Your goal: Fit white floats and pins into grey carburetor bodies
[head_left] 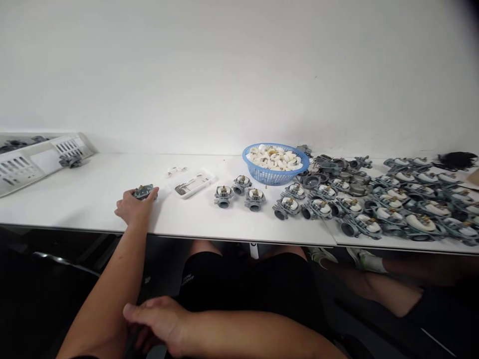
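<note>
My left hand (131, 208) is closed around a grey metal carburetor body (143, 191) at the left part of the white table. No white float shows on this one. My right hand (159, 319) is low in front of my lap, close to my left forearm. Its thumb is stretched out and its fingers are apart and partly hidden, with nothing seen in them. Right of the left hand lies a clear plastic tray (204, 185) of thin metal pins. Beyond it stand several carburetor bodies (223, 196) with white floats on top.
A blue basket (251, 172) full of white floats stands near the wall. Many carburetors (389, 214) crowd the table's right side. At the far left is a white crate (41, 158), with a carburetor (70, 160) beside it. Another person's leg (370, 284) shows below the table at right.
</note>
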A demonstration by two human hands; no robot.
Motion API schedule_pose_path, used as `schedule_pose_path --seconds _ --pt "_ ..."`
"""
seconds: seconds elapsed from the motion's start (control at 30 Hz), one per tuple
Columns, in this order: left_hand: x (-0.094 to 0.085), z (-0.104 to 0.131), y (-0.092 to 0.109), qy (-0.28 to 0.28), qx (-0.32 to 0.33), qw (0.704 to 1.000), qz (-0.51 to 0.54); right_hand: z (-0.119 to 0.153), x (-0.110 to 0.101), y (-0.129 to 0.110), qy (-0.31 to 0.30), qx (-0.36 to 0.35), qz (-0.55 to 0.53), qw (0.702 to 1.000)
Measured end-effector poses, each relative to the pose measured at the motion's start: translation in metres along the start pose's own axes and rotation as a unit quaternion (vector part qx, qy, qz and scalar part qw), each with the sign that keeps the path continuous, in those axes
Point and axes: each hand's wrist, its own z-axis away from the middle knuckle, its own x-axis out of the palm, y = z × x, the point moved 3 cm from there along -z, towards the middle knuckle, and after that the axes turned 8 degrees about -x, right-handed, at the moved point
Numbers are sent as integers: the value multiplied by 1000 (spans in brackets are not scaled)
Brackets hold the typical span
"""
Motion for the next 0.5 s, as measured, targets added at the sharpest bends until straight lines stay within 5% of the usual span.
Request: schedule_pose_path --seconds 0.1,0.2,0.37,0.5 --pt "-4 4 2 9 2 1000 -17 8 -1 -8 -15 32 78 996" --pt "-9 8 3 30 8 999 -12 35 -10 -38 -13 -32 191 981" --pt "-7 8 3 1 4 1000 -18 134 -35 -132 -37 -249 314 916" --pt "-7 8 4 -37 -14 999 10 193 -88 -227 124 -349 456 809"
